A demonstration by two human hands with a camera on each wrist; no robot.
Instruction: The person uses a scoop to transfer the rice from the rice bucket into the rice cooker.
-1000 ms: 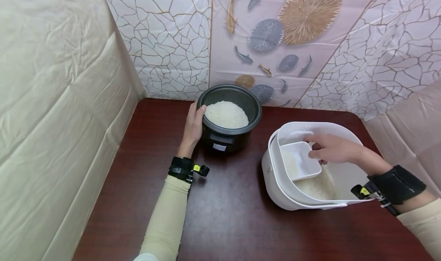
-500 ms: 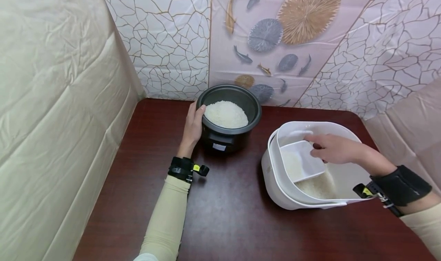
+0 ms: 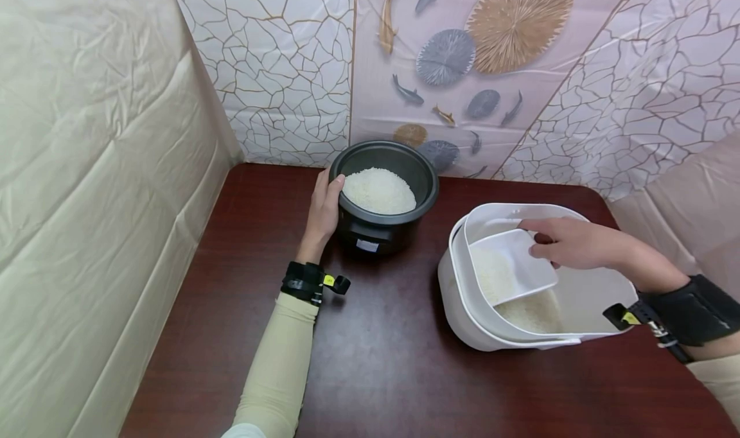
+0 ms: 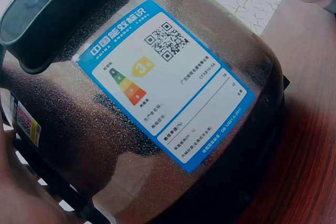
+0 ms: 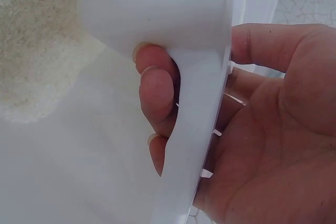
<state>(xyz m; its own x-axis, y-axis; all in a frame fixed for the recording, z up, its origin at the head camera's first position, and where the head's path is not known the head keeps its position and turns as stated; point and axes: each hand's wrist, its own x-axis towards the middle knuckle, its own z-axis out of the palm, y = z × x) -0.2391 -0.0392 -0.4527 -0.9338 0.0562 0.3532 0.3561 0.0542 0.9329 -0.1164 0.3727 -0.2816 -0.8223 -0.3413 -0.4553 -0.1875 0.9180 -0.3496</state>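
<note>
Leftmost, the rice cooker [image 3: 393, 234] is held by the left hand [image 3: 324, 210], thumb over the rim, fingers laid along the outside. If it's pushed too hard there, the cooker could probably be slid or tipped and the heaped rice [image 3: 380, 192] spilled.

Over right, the scoop [image 3: 523, 268] is held inside the mouth of the bin [image 3: 462, 303], its handle [image 5: 197, 98] wrapped by the curled fingers of the right hand [image 3: 584, 242]. It's only part-loaded, grains banked toward its left side, so if it's rolled over or the bin's edge is clipped, some could easily be lost onto the table [image 3: 370, 361]. Whether scoop and bin wall touch can't be told.

Materials, same order: smooth dark round pot [image 3: 422, 175], glossy speckled body with a flat blue-and-white label [image 4: 173, 87] stuck on, shiny reddish-brown tabletop, round-cornered bin in white plastic, boxy thin-walled scoop in the same look.
</note>
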